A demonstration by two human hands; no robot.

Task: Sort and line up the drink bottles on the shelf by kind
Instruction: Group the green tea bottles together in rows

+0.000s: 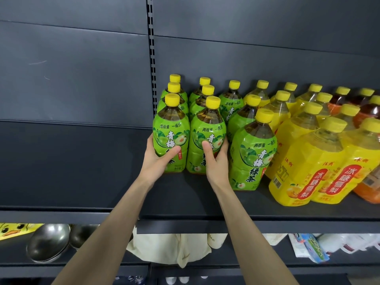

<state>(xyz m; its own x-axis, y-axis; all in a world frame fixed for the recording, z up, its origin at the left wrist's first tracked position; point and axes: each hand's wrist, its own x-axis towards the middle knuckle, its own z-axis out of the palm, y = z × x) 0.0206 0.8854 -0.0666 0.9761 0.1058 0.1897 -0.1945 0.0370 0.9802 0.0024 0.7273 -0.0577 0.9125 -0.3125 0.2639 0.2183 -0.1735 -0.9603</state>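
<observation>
Squaring up two rows, we wrap our left hand (156,163) round the near-left green plum tea bottle (171,128) and our right hand (217,161) round the neighbouring bottle (208,128). Thumbs cross the labels, and the fingers, mostly hidden, seem curled behind. Both bottles stand upright on the dark shelf (82,182). Yellow pear-drink bottles (298,161) are grouped to the right, with orange-labelled bottles (337,104) beyond.

green-label bottles (171,138) | yellow-label bottles (296,171) | dark grey shelf (185,194)
</observation>
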